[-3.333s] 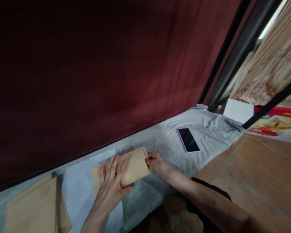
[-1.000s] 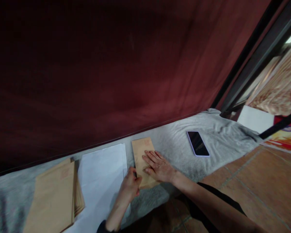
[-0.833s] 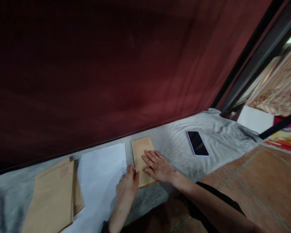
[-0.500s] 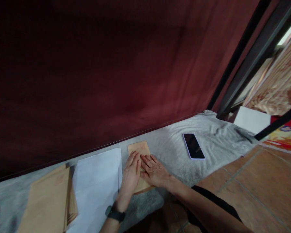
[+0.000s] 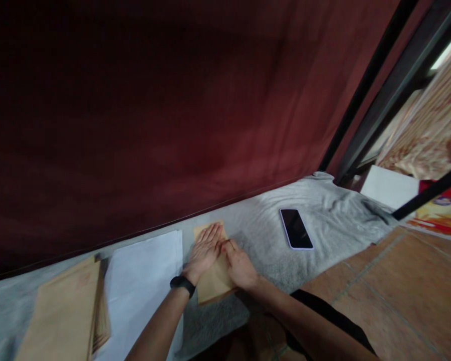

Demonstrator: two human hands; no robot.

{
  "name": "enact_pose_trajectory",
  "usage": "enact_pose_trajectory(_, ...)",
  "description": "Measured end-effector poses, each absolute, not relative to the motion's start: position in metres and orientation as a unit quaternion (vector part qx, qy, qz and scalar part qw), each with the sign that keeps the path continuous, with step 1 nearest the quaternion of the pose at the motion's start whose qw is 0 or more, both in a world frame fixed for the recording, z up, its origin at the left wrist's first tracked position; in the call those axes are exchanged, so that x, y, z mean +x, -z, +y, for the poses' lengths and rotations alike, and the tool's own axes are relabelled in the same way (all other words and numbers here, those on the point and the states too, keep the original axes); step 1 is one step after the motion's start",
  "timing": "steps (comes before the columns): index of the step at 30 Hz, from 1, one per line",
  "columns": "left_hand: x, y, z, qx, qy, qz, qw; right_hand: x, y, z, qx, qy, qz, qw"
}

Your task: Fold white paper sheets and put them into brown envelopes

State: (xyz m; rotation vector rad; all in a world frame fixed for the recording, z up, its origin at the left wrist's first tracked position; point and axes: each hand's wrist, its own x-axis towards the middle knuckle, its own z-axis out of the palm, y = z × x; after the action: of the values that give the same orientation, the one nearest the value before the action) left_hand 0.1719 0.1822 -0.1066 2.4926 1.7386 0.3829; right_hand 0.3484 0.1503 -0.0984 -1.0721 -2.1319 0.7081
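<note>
A brown paper envelope (image 5: pixel 215 281) lies on the grey cloth in front of me. My left hand (image 5: pixel 205 250) rests flat on its upper part, fingers stretched out and a black band around the wrist. Close beside it, my right hand (image 5: pixel 238 263) is closed with curled fingers at the envelope's right edge, its fingertips near the left thumb. What exactly those fingertips pinch is partly hidden. To the left, white paper sheets (image 5: pixel 143 281) lie flat, and a stack of brown envelopes (image 5: pixel 62 311) sits further left, overlapping them.
A phone (image 5: pixel 296 229) in a pale purple case lies on the grey cloth (image 5: pixel 259 220) to the right. Behind rises a dark red panel (image 5: pixel 173 125). Black metal bars (image 5: pixel 368 85) stand at the right, with a white box (image 5: pixel 389 186) and tiled floor (image 5: pixel 383 286) beyond the cloth.
My left hand has turned and spread flatter across the envelope's top. My right hand has gone from flat to curled at the right edge. The view has shifted slightly.
</note>
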Motion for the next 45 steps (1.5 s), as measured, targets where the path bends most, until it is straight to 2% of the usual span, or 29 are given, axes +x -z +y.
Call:
enact_pose_trajectory(4, 0.178, 0.102, 0.152, 0.829, -0.094, 0.550, 0.042, 0.343, 0.108, 0.156, -0.442, -0.295, -0.753, 0.388)
enact_pose_trajectory(8, 0.183, 0.098, 0.115, 0.831, -0.086, 0.545, 0.071, 0.344, 0.111, 0.161, -0.435, -0.324, -0.742, 0.394)
enact_pose_trajectory(16, 0.177, 0.086, 0.054, 0.827, -0.081, 0.525, 0.181, 0.358, 0.102, 0.163, -0.385, -0.321, -0.799, 0.333)
enact_pose_trajectory(21, 0.172, 0.077, 0.032, 0.809, -0.148, 0.525, 0.219, 0.370, 0.090, 0.156, -0.317, -0.300, -0.852, 0.288)
enact_pose_trajectory(26, 0.171, 0.081, 0.034, 0.779, -0.203, 0.536, 0.254, 0.386, 0.073, 0.136, -0.260, -0.290, -0.899, 0.201)
enact_pose_trajectory(33, 0.178, 0.086, 0.031, 0.746, -0.263, 0.569, 0.223, 0.396, 0.070, 0.124, -0.227, -0.295, -0.912, 0.172)
enact_pose_trajectory(45, 0.181, 0.098, 0.030, 0.734, -0.243, 0.616, 0.152, 0.382, 0.081, 0.099, -0.265, -0.202, -0.919, 0.213)
